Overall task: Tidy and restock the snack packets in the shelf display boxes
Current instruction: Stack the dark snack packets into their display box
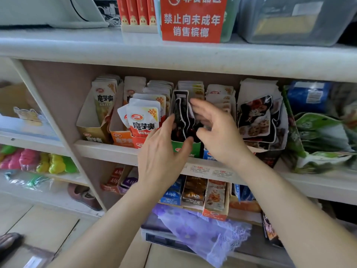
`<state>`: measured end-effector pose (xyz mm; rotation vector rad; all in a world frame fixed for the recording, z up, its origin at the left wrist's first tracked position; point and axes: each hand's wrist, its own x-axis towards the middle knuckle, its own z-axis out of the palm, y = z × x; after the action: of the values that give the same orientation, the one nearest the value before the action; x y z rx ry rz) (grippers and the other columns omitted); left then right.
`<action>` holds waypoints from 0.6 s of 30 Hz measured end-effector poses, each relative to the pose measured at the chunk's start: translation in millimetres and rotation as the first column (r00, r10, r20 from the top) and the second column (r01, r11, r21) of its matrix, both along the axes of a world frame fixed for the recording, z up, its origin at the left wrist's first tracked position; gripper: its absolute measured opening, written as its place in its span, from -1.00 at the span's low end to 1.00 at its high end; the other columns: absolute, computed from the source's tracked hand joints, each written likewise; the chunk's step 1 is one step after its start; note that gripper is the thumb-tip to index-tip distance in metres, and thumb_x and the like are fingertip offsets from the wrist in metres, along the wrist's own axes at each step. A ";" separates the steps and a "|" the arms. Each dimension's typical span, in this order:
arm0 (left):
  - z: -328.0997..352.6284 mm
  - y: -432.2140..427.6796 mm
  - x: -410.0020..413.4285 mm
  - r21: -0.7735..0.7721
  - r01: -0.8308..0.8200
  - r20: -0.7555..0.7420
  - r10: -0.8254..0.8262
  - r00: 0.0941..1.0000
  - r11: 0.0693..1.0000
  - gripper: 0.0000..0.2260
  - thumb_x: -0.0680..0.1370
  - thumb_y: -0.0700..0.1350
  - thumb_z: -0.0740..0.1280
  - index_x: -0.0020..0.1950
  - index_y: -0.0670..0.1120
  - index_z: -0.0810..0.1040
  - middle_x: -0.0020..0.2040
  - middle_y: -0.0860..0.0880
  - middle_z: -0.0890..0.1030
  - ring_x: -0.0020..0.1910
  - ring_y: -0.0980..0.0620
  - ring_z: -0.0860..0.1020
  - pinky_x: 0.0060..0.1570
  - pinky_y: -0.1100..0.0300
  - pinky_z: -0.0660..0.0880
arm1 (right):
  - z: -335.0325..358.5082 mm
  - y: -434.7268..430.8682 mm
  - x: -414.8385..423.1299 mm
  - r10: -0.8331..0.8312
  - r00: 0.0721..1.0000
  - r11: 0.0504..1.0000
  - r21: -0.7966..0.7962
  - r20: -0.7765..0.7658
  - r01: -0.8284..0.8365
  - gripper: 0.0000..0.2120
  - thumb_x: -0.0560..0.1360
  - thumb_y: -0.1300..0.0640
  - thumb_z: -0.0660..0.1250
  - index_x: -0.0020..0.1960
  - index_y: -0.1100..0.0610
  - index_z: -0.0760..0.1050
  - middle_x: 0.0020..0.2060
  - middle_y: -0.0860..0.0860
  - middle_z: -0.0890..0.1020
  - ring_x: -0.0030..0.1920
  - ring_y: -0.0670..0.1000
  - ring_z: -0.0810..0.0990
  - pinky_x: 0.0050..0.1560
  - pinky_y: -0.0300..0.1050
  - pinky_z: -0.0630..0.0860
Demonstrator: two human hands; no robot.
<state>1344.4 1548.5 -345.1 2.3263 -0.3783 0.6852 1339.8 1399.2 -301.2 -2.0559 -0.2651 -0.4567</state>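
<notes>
On the middle shelf, gripping the green display box with the left hand, squaring its dark snack packets with the loosely spread right hand; seemingly midway, neighbouring white packets askew.

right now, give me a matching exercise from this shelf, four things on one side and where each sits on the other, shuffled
Things:
1 red sign
2 dark packets
3 purple cloth
4 white-and-red packets

Places:
A just to the left of the left hand
B on the top shelf
C in the green box, between left hand and right hand
D lowest of all, under the shelves

Pairs: 1-B; 2-C; 3-D; 4-A
</notes>
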 end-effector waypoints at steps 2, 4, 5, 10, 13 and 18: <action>7.2 -6.0 5.1 -0.001 -0.083 -0.003 0.083 0.997 0.997 -0.43 0.57 0.27 0.30 0.52 0.04 0.38 0.22 0.10 0.67 0.06 0.01 0.65 -0.17 0.14 0.45 | -0.4 -5.7 -0.1 0.055 0.998 0.991 0.123 -0.042 -0.050 -0.32 0.48 0.53 0.21 0.50 0.07 0.35 0.34 -0.06 0.56 0.28 -0.17 0.55 0.27 -0.35 0.46; 12.9 -10.7 7.9 -0.009 -0.139 -0.021 0.139 0.990 0.990 -0.46 0.54 0.33 0.31 0.43 0.08 0.48 0.14 0.12 0.69 0.02 0.02 0.66 -0.23 0.16 0.40 | 0.0 -13.5 -1.8 0.092 0.994 0.976 0.205 -0.063 -0.078 -0.33 0.46 0.58 0.17 0.47 0.09 0.37 0.28 -0.04 0.59 0.20 -0.16 0.61 0.18 -0.34 0.52; 15.0 -12.6 9.0 -0.028 -0.155 -0.022 0.154 0.988 0.988 -0.48 0.53 0.35 0.33 0.37 0.08 0.55 0.11 0.12 0.70 0.02 0.03 0.66 -0.23 0.17 0.39 | 0.2 -16.8 -3.0 0.114 0.991 0.969 0.227 -0.072 -0.095 -0.32 0.45 0.60 0.15 0.45 0.09 0.39 0.26 -0.03 0.60 0.19 -0.14 0.62 0.17 -0.32 0.53; 19.0 -17.1 12.5 -0.005 -0.202 0.013 0.202 0.979 0.979 -0.51 0.44 0.45 0.33 0.16 0.15 0.67 -0.09 0.13 0.71 -0.11 0.05 0.65 -0.26 0.16 0.52 | 1.7 -30.2 -8.9 0.176 0.978 0.958 0.246 -0.109 -0.145 -0.33 0.46 0.60 0.11 0.43 0.09 0.41 0.24 0.04 0.63 0.22 -0.08 0.62 0.23 -0.22 0.53; 18.2 -17.9 15.3 0.021 -0.189 0.031 0.188 0.982 0.982 -0.59 0.49 0.37 0.33 0.16 0.16 0.68 -0.09 0.13 0.69 -0.12 0.06 0.63 -0.31 0.20 0.42 | 2.8 -34.7 -12.5 0.173 0.979 0.969 0.197 -0.111 -0.149 -0.38 0.49 0.56 0.13 0.43 0.08 0.42 0.22 0.01 0.64 0.21 -0.10 0.62 0.25 -0.22 0.52; 17.2 -14.1 16.7 -0.042 -0.156 0.054 0.158 0.986 0.987 -0.76 0.58 0.15 0.34 0.13 0.13 0.71 -0.15 0.12 0.69 -0.15 0.04 0.62 -0.35 0.22 0.33 | -2.1 -32.0 -15.4 0.050 0.997 0.993 0.109 -0.052 -0.044 -0.47 0.51 0.46 0.27 0.39 0.05 0.48 0.23 -0.06 0.62 0.18 -0.17 0.60 0.26 -0.21 0.53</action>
<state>1361.1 1534.4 -327.9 2.3224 -0.2069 0.8295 1324.4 1367.2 -303.3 -1.9490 -0.2504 -0.3772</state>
